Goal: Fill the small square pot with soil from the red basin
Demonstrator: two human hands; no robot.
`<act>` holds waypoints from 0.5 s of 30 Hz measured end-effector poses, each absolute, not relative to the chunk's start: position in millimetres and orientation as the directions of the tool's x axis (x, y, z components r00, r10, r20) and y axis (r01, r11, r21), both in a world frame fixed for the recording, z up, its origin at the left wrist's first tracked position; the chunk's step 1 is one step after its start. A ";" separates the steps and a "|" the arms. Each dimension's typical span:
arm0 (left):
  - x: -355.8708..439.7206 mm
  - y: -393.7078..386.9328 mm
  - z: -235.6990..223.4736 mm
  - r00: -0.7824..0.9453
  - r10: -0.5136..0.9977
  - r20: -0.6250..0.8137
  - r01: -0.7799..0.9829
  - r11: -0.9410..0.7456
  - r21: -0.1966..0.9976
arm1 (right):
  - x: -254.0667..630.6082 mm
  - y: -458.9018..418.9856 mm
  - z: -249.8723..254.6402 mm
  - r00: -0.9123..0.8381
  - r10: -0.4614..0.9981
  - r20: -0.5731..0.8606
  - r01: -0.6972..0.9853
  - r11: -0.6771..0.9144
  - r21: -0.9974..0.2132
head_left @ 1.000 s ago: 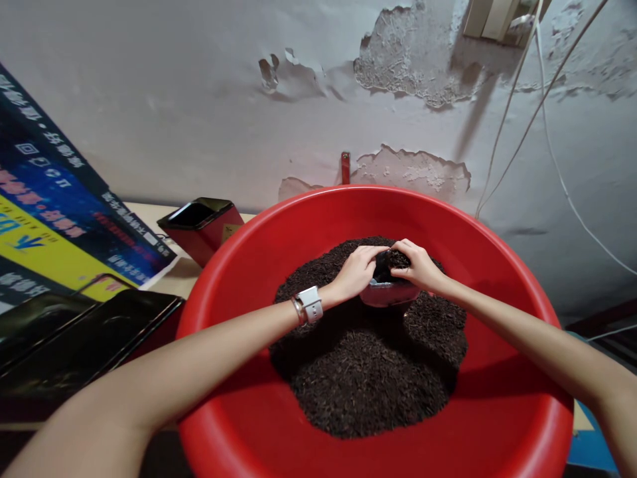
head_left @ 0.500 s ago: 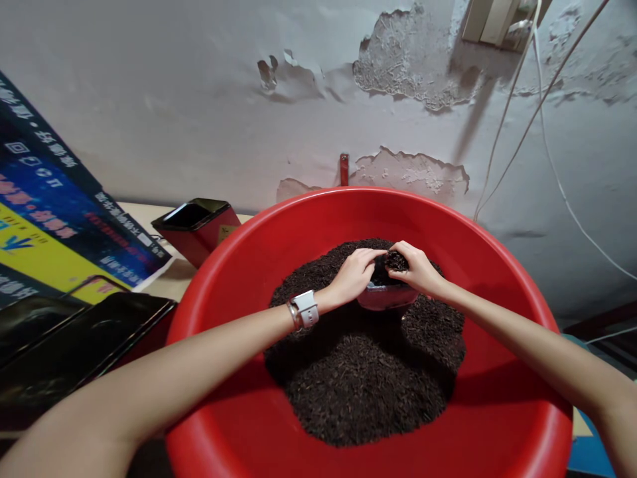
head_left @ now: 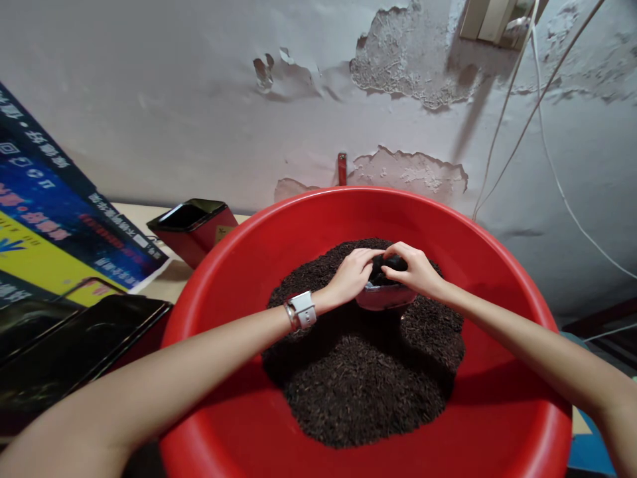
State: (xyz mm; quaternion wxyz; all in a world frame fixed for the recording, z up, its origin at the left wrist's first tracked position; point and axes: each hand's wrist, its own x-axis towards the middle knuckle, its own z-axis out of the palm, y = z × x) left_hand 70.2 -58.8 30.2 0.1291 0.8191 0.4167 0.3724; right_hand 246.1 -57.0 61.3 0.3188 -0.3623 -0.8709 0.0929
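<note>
Dark dry shreds that look like loose tea leaves (head_left: pixel 368 392) lie heaped in a large red basin (head_left: pixel 239 279). A small red tin (head_left: pixel 385 297) with a dark inside stands in the heap, with what looks like a clear liner at its rim. My left hand (head_left: pixel 351 275), below a white-strapped watch (head_left: pixel 301 310), is closed on the tin's left rim; its fingertips reach over the opening. Over the right side of the opening, my right hand (head_left: pixel 415 269) has its thumb and fingers curved and apart. Only darkness shows between them.
Another red tin (head_left: pixel 196 229) with an open black top stands left of the basin. Black-topped containers (head_left: pixel 94 345) are at the lower left beside a printed banner (head_left: pixel 64 199). Behind is a peeling wall (head_left: pixel 199 99) with hanging white cables (head_left: pixel 545 133).
The clump of leaves that showed between my right thumb and fingers is no longer visible there. My left hand stays at the tin's rim.
</note>
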 end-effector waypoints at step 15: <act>72.9 -61.7 33.6 0.378 0.794 0.475 0.594 -0.602 0.534 | 223.4 -130.3 -9.3 -0.787 0.445 -0.427 0.578 0.774 -0.258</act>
